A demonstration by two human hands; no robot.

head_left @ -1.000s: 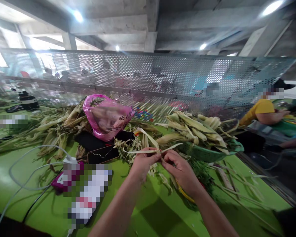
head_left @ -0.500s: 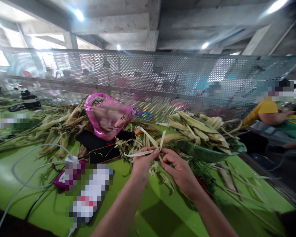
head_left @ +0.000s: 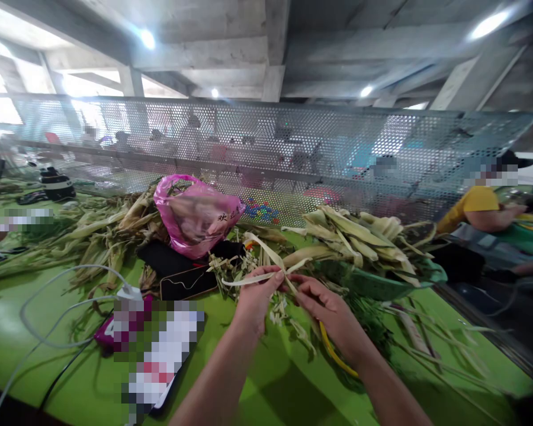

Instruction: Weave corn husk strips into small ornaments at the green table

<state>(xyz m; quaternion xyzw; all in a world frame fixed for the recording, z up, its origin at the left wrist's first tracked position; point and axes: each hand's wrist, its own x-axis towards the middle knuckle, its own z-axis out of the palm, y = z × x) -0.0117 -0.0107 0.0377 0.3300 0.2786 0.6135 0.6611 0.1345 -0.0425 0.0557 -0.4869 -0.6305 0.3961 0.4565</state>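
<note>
Pale corn husk strips (head_left: 266, 248) cross each other between my two hands above the green table (head_left: 275, 373). My left hand (head_left: 257, 293) pinches them near the crossing, thumb on top. On the other side, the fingers of my right hand (head_left: 322, 305) are closed on a strip at the crossing; its lower end is partly hidden by the fingers. Under the hands lie small husk scraps (head_left: 279, 310). A yellow ring-shaped edge (head_left: 331, 355) shows beneath my right wrist.
A green basin (head_left: 382, 283) heaped with dry husks (head_left: 359, 236) stands right. Left are a pink plastic bag (head_left: 195, 216), a dark phone (head_left: 189, 283), a blurred-out phone (head_left: 166, 349) and a purple power strip (head_left: 119, 331) with cables. Behind runs a perforated metal screen (head_left: 257, 136). A person in yellow (head_left: 479, 204) sits right.
The upright husk end at the crossing has bent over to the right. My right hand has shifted slightly right and down. The camera view has tilted up a little.
</note>
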